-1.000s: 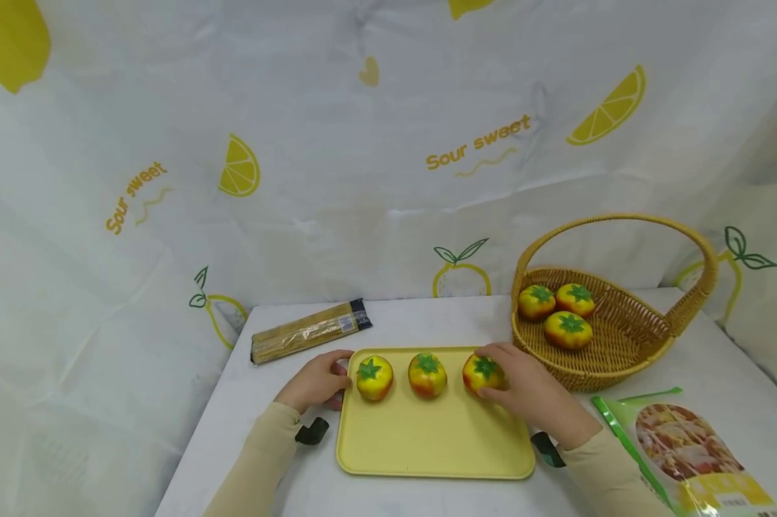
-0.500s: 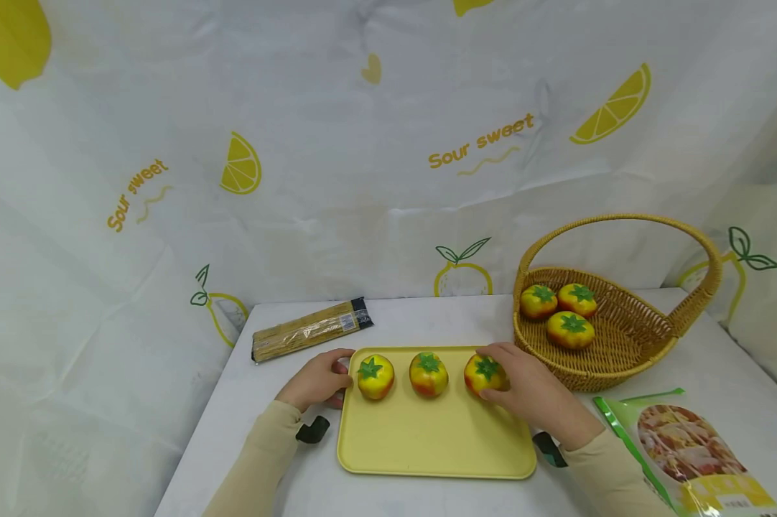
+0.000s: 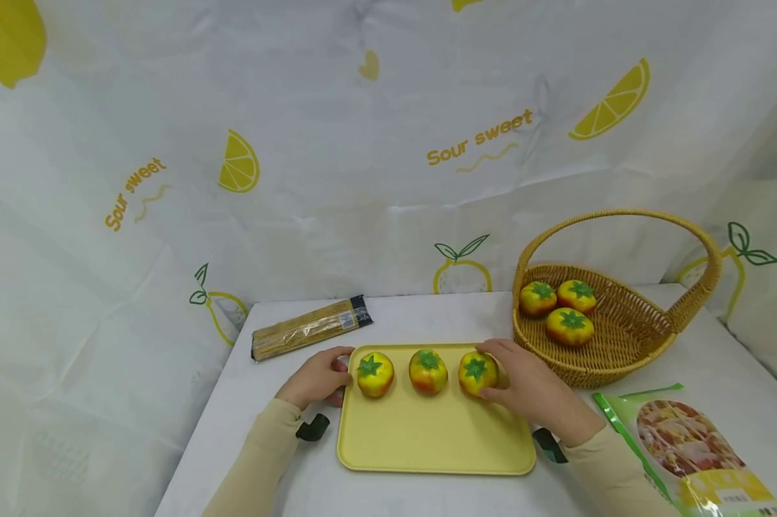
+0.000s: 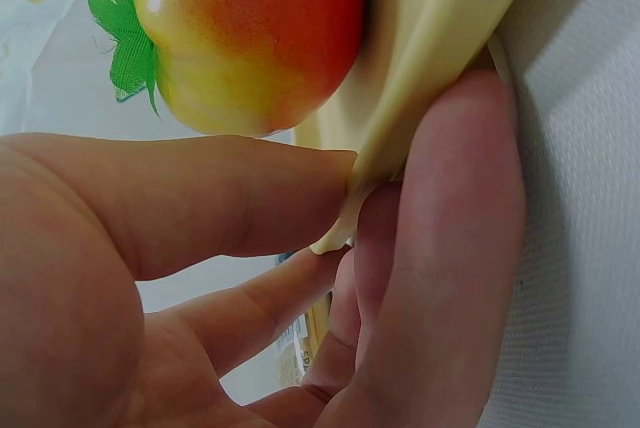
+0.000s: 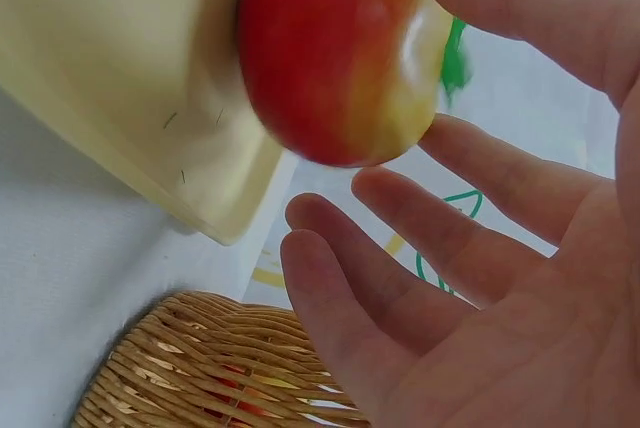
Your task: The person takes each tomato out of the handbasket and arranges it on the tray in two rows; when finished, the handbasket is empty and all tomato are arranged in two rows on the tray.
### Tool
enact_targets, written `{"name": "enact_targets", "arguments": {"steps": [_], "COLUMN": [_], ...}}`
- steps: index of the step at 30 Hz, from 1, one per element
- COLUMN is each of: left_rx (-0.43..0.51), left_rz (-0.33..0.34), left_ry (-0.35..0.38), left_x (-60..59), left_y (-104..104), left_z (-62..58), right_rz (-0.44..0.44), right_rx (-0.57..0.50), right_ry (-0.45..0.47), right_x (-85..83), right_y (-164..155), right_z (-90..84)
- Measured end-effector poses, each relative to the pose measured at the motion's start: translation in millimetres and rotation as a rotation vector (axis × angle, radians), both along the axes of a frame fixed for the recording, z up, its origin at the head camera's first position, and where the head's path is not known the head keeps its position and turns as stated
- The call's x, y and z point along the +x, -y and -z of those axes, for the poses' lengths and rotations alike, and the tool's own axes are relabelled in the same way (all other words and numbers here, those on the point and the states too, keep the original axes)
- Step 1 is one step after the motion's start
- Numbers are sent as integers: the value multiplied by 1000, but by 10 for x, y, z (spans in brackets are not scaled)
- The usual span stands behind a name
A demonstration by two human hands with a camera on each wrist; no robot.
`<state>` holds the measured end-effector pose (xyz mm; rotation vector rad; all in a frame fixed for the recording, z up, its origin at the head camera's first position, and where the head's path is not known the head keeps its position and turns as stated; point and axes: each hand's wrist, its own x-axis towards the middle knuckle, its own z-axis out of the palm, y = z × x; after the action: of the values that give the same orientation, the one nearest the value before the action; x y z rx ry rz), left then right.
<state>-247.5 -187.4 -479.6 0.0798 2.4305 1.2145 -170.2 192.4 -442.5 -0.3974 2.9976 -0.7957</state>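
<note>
Item: toy persimmon, right-hand one (image 3: pixel 477 373), yellow-orange with a green leaf cap, lower centre of the head view, standing on the far strip of the yellow tray (image 3: pixel 427 441). The right hand (image 3: pixel 524 388) cups it from the right, thumb and forefinger curled about its sides; in the right wrist view the other fingers (image 5: pixel 400 248) lie spread and clear of the fruit (that view is blurred)

Same row, leftward: middle persimmon (image 3: pixel 428 371), then left persimmon (image 3: pixel 375 374), each apart from its neighbour

Left hand (image 3: pixel 317 379): at the tray's far left corner, thumb over the rim and fingers (image 4: pixel 440 248) under it, pinching the edge, just beside the left persimmon

Tray rests on a white table (image 3: pixel 285 424)

Right of centre: wicker basket (image 3: pixel 627 337) with hoop handle, holding three more persimmons (image 3: pixel 559 309)

Lower right corner: green-edged food packet (image 3: pixel 686 452)

Left of centre, behind the tray: long flat pack of sticks (image 3: pixel 311 328), lying aslant

Backdrop: white cloth with lemon print (image 3: pixel 479 136)
</note>
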Motion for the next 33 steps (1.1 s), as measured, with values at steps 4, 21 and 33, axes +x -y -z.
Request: {"name": "enact_targets", "arguments": {"steps": [4,21,33], "left_rx": [-6,-24,-17], "left_rz": [2,-7,-10], "left_ry": [0,3,10], "left_x": [1,40,37], "left_y": [0,-26,-24], "left_z": [0,-59,-50], "right_rz": [0,109,260], "right_rx": [-4,-47,-7], "right_ry": [6,-134,-93], "right_x": [-2,11,-249], "right_y": [-14,-523,-1209], "right_z": [-12,-374,-198]}}
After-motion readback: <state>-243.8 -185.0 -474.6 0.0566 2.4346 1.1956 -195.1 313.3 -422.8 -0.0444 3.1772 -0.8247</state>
